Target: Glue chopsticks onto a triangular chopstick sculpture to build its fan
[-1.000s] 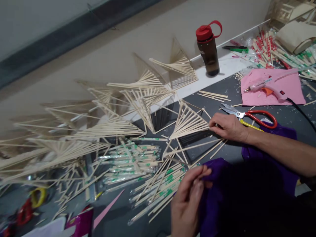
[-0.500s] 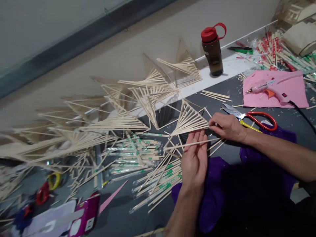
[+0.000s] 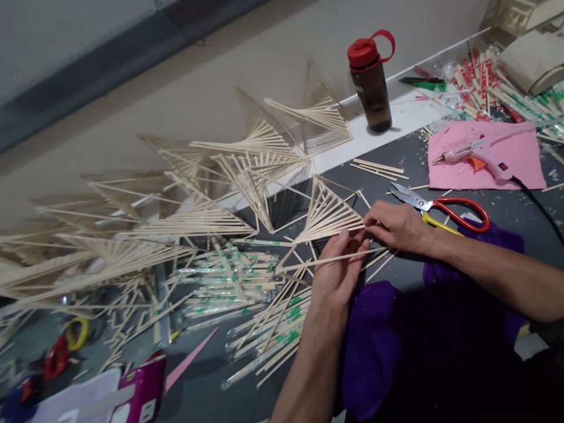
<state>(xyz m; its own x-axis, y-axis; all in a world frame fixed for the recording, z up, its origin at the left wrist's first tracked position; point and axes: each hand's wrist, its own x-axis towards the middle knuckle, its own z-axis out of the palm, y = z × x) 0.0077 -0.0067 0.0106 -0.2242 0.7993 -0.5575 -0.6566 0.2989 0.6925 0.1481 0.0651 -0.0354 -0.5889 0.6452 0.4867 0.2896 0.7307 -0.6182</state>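
A fan-shaped frame of thin wooden sticks (image 3: 328, 214) is between my two hands at the middle of the table. My right hand (image 3: 400, 228) pinches its right corner with thumb and fingers. From below, my left hand (image 3: 337, 273) holds the frame's near edge, with thumb and curled fingers against the sticks. A long lower stick (image 3: 326, 258) crosses in front of the left palm. Just right of my right hand lie scissors (image 3: 425, 204) with a red and a yellow handle, blades apart.
A glue gun (image 3: 478, 158) rests on a pink cloth (image 3: 529, 155). A dark bottle (image 3: 372, 97) with a red lid stands near the wall. Several finished stick frames (image 3: 194, 220) line the left back. Wrapped chopsticks (image 3: 233, 273) are piled left of my hands; a magenta case (image 3: 143, 388) lies front left.
My left hand, flat with palm up before, has curled its thumb and fingers in on the frame's near edge. My right hand keeps its pinch. The view has shifted slightly.
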